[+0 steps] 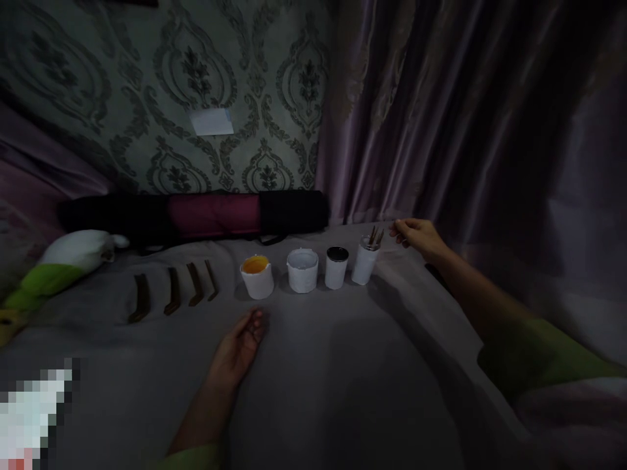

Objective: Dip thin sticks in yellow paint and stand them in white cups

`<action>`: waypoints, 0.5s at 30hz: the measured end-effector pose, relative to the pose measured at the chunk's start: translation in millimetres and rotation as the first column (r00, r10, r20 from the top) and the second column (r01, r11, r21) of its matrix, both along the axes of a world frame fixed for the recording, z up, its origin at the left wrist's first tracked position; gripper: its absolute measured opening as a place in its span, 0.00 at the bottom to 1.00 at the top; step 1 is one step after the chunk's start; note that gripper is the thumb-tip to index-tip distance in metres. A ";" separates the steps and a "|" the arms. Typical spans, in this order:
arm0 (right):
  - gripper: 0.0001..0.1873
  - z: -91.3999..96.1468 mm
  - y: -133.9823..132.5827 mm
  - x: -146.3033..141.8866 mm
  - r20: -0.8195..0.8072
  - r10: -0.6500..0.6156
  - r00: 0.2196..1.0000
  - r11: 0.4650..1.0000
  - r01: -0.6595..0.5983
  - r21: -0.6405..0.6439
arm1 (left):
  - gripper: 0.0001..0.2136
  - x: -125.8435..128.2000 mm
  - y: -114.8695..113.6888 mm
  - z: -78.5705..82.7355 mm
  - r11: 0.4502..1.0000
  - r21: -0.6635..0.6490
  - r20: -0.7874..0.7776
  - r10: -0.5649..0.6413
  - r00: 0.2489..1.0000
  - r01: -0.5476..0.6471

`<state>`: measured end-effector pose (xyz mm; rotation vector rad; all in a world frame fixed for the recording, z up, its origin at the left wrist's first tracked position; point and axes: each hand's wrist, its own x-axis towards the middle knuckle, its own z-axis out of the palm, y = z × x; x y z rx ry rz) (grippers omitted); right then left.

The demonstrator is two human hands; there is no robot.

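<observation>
The grey sheet [343,391] lies broad and bare across the near half. Its far edge meets a patterned wall [147,98] on the left and a mauve curtain [441,130] on the right. A black and magenta rolled mat [210,215] lies along the wall, with a white and green cushion [68,261] at far left.

In front of the mat, four dark curved pieces [171,292] lie side by side. Right of them stands a row of white cups: the yellow-filled cup [257,279], a plain cup [302,273], a black-topped cup [336,269] and the stick cup [364,264] holding thin brown sticks [375,236].

The left hand [240,349] rests flat and relaxed on the sheet, just near of the yellow-filled cup, holding nothing. The right hand [418,236] hovers just right of the sticks, fingers curled narrow; whether it touches one cannot be told.
</observation>
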<state>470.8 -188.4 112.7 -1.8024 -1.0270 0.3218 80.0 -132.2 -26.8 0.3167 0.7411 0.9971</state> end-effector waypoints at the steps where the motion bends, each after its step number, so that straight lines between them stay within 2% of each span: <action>1: 0.15 0.4 -0.9 -0.2 0.001 -0.009 1.000 1.000 0.009 0.006 | 0.10 -0.6 0.3 1.1 1.000 -0.015 0.014 0.009 1.000 -0.009; 7: 0.16 2.4 -6.0 -1.7 -0.022 -0.033 0.999 0.998 0.034 0.050 | 0.11 -5.4 2.1 4.9 0.998 -0.049 0.124 0.046 0.991 -0.040; 15: 0.14 7.0 -11.1 -3.1 -0.081 -0.023 0.996 0.995 0.030 0.091 | 0.10 -13.1 0.4 3.0 0.994 -0.042 0.188 -0.096 0.978 0.105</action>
